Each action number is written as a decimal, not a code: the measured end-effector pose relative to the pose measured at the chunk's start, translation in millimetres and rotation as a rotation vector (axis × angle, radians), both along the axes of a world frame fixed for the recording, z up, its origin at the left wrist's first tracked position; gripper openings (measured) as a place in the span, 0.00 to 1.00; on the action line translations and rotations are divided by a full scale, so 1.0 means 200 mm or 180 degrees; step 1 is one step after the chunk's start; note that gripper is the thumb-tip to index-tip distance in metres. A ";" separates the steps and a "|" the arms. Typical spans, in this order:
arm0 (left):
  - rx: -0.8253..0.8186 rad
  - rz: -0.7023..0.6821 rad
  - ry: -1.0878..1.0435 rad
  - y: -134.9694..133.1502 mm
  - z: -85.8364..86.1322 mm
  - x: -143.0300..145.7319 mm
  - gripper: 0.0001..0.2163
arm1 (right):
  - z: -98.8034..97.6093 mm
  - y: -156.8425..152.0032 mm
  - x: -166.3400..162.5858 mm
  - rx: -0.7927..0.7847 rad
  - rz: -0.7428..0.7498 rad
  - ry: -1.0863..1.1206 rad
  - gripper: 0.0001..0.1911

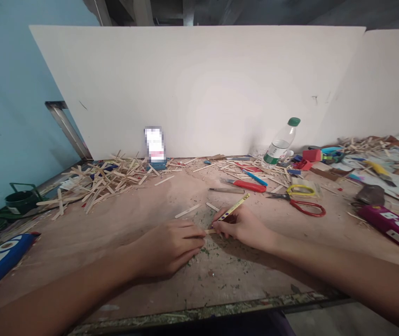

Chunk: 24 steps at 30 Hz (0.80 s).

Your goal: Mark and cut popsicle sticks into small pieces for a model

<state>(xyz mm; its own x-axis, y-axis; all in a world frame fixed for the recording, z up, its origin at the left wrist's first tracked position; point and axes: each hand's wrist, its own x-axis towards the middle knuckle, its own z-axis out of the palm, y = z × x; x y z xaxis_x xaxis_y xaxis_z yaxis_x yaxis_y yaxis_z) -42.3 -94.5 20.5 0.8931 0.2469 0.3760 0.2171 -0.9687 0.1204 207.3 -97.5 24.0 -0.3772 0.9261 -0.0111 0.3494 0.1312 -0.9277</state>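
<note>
Low over the tabletop, my right hand [245,227] is closed around a slim yellow pencil [234,208] with dark marks, its tip pointing down at a wooden craft stick [209,231]. Fingers together, my left hand [174,247] presses that stick's left end against the table; most of the stick is hidden by the two hands. Just beyond the hands lie another craft stick [187,211] and a shorter piece of stick [212,206]. Green crumbs are scattered around and below the fingers.
A heap of craft sticks [111,182] lies left of a propped phone [155,144]. Behind my right hand are a red cutter [250,185], scissors [308,207] and a water bottle [278,151]. A purple packet [392,226] sits far right; a white board [203,93] closes the back.
</note>
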 end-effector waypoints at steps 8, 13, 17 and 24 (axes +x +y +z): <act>-0.0057 0.0017 0.0026 0.00 -0.01 0.00 0.12 | -0.01 0.00 0.00 -0.0008 0.0019 0.0042 0.07; -0.0026 0.0008 0.0016 0.00 -0.01 0.00 0.12 | -0.01 0.00 0.00 -0.0019 0.0011 0.0066 0.07; 0.0018 0.0015 0.0026 -0.01 0.00 0.00 0.12 | -0.01 0.00 0.00 0.0001 0.0015 0.0054 0.07; 0.0026 0.0029 0.0039 0.00 0.01 0.00 0.13 | -0.02 0.01 0.00 0.0049 -0.0094 0.0052 0.06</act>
<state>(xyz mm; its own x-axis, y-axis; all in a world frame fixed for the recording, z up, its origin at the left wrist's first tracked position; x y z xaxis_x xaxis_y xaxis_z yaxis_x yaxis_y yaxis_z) -42.9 -95.1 22.1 0.8954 0.2519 0.3671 0.2272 -0.9676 0.1097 208.3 -95.9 20.2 -0.3498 0.9368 0.0092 0.3380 0.1354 -0.9313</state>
